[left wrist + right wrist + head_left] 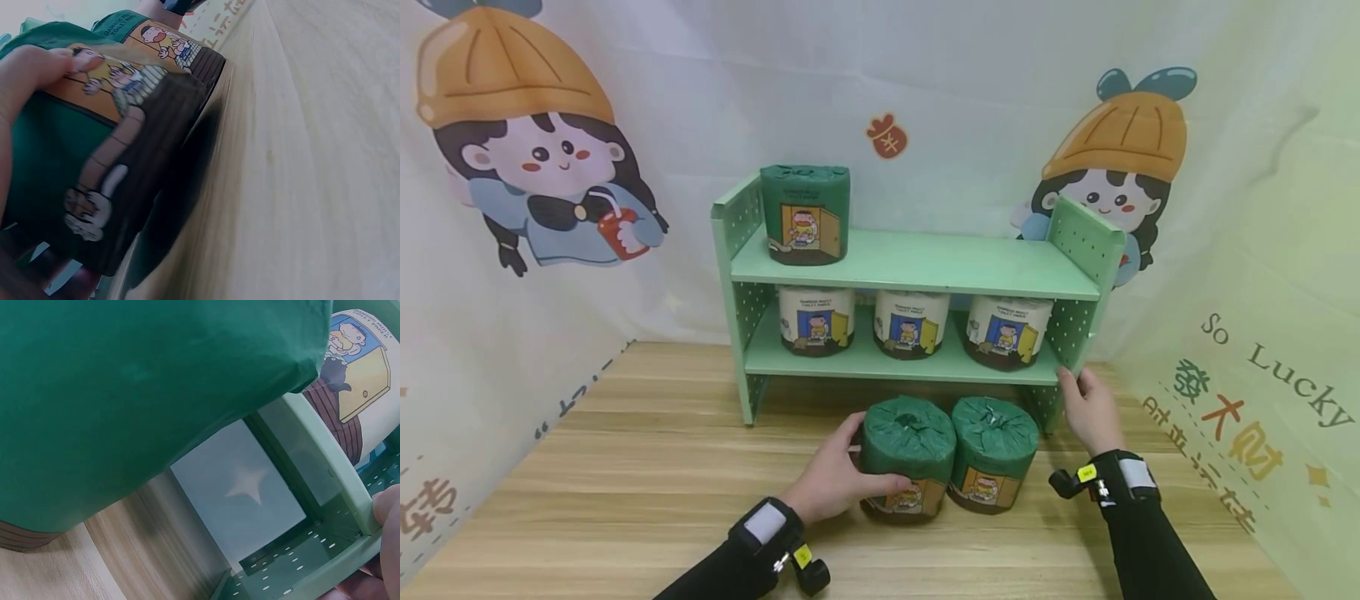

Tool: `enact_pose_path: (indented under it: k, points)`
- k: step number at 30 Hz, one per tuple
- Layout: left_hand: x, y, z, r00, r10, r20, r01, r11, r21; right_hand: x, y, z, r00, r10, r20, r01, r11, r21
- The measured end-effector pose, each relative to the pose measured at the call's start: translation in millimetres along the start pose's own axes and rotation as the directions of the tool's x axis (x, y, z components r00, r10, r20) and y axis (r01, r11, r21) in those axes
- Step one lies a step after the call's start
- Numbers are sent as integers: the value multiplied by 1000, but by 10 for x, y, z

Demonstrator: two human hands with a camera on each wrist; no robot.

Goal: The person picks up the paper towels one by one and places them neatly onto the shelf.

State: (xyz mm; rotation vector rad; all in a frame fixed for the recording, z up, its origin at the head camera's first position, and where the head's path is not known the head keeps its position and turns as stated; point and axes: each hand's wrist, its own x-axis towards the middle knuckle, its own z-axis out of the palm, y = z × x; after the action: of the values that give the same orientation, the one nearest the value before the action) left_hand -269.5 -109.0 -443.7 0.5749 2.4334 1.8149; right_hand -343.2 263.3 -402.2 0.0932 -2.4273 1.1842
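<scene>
My left hand (835, 477) grips a green-wrapped toilet paper roll (908, 437) from its left side, the thumb across the printed front. In the left wrist view, a dark shadow shows beneath the base of this roll (94, 162). Close against its right side is a second green toilet paper roll (994, 450) on the table. My right hand (1092, 410) holds the right side panel of a mint-green shelf (917, 262). In the right wrist view, the thumb (389, 503) lies on the panel's edge and fingers curl beneath it.
One green toilet paper roll (807, 215) stands at the left end of the top board. Three white toilet paper rolls (912, 325) stand in a row on the lower board. A printed cloth (970, 108) hangs behind the wooden table (647, 450) and at its sides.
</scene>
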Motion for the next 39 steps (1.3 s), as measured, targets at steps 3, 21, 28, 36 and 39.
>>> enact_pose_path:
  k: [3,21,28,36,39]
  points:
    - [-10,12,-8,1000,0,-13,1,1000,4,-4,-9,-4,1000,0,3,0,1000,-2]
    - [-42,147,-19,997,70,-43,-71,997,-22,8,30,11,1000,-2,-9,2,1000,5]
    - [-41,321,-42,991,124,-57,-126,992,-27,3,44,21,1000,-17,-21,17,1000,7]
    - [-57,637,-130,974,204,-100,-208,977,-37,2,39,26,1000,8,-24,-8,1000,8]
    - [-42,777,-182,962,255,-97,-262,962,-76,5,34,23,1000,7,-20,-7,1000,6]
